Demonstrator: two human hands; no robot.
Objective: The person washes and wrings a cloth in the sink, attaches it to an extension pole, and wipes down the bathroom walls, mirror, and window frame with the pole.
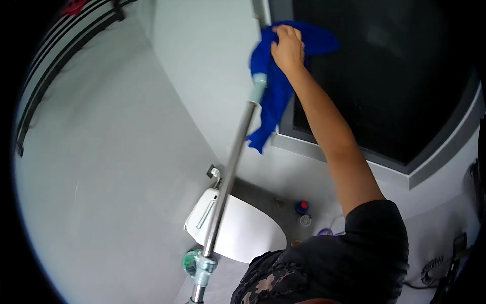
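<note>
My right hand (288, 48) reaches up with its fingers curled over a blue cloth (277, 99). The cloth hangs down beside a dark window, and part of it spreads to the right across the glass. A metal pole (230, 177) with pale grey sleeve joints slants from the cloth down to the bottom edge. The cloth meets the pole's upper joint; how the two are joined is hidden. My left hand does not show in the picture.
A white toilet (248, 228) with its lid down stands below the pole. Near it are a green bin (190, 262) and a red-capped bottle (302, 206). A dark-framed window (374, 76) fills the upper right. A black rail (66, 50) curves at the upper left.
</note>
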